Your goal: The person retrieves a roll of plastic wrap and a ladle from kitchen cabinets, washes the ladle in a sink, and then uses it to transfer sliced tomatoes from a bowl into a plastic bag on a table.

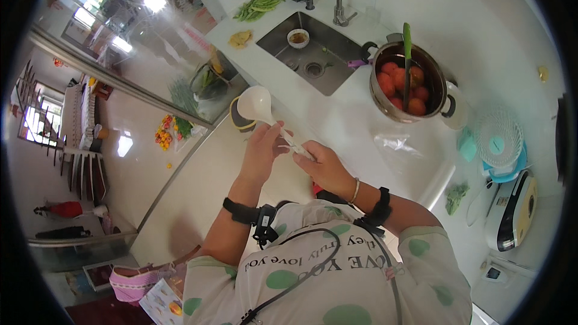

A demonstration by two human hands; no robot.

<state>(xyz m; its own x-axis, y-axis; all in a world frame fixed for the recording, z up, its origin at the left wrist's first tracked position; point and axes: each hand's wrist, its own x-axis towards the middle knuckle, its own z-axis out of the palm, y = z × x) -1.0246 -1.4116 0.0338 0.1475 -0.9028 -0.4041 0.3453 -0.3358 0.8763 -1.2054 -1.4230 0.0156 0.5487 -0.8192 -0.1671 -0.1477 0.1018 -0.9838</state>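
A white ladle is held in front of my body, its bowl pointing to the upper left. My left hand grips the handle just below the bowl. My right hand is closed around the handle's lower end. On the counter to the upper right stands a metal pot of tomatoes, with a green-handled utensil standing in it. A small white bowl with brownish contents sits in the steel sink.
Green beans and a yellow cloth lie beside the sink. A plastic basket, leafy greens and a rice cooker are at the right. A glass partition's track crosses the floor at the left.
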